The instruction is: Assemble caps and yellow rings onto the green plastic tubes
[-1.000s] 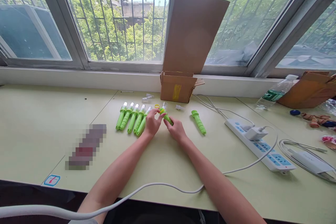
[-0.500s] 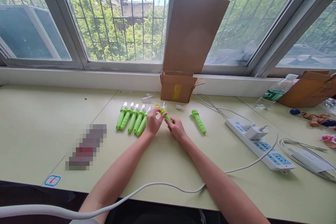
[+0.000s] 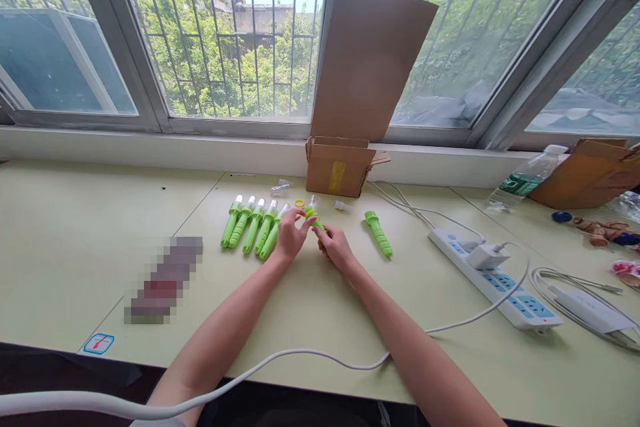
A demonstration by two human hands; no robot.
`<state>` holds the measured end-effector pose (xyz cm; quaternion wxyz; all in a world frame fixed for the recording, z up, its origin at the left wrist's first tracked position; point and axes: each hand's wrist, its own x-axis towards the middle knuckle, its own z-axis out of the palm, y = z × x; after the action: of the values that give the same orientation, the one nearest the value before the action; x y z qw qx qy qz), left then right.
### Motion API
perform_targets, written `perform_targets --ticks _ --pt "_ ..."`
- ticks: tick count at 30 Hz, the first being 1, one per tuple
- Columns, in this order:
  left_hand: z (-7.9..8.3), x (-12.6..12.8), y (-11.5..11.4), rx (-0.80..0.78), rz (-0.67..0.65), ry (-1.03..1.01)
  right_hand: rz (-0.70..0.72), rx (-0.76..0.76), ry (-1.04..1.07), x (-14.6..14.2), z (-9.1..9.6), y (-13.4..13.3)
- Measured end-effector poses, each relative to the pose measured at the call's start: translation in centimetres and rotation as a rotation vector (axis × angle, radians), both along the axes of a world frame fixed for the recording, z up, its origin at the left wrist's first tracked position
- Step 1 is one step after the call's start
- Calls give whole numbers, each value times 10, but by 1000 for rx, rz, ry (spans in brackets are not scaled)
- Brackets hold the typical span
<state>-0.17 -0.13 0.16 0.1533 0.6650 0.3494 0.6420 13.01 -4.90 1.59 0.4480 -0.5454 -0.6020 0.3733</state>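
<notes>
Both of my hands are closed on one green torch-shaped stick (image 3: 319, 223) with a clear tip and a yellow ring at its collar. My left hand (image 3: 292, 233) pinches the collar from the left, while the fingers of my right hand (image 3: 338, 244) grip the lower handle. Left of my hands, several similar green sticks with clear caps (image 3: 256, 227) lie in a row; the nearest is partly hidden by my left hand. To the right lies a green stick without a clear cap (image 3: 379, 234). A loose yellow ring (image 3: 299, 203) and a small clear cap (image 3: 342, 205) rest beyond my hands.
More clear pieces (image 3: 281, 187) lie near an open cardboard box (image 3: 337, 167) by the window. A white power strip (image 3: 493, 277) stands at the right, with a bottle (image 3: 525, 178) behind it. One white cable (image 3: 300, 351) crosses in front of my forearms.
The view has shifted very slightly. Both hands keep their hold on the green stick in nearly the same place; nothing else has visibly moved.
</notes>
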Motion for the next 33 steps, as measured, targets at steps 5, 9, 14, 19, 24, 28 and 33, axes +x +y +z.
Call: perform_targets --ticks 5,9,14,19,24,28,33 --pt "-3 -1 2 25 54 35 -157 196 -374 1 -2 0" --pt "-2 -1 1 32 66 59 -145 195 -384 1 -2 1" --pt "1 -1 0 22 36 46 -101 174 -189 -1 -3 2" --pt "4 0 0 -21 -24 25 -7 -20 101 1 0 0" --pt "5 1 -2 -44 -74 4 41 -126 227 3 4 -2" --pt "4 1 -2 -40 -61 -5 30 -70 108 2 2 -1" --pt "2 0 -2 0 5 5 -118 183 -287 3 -1 1"
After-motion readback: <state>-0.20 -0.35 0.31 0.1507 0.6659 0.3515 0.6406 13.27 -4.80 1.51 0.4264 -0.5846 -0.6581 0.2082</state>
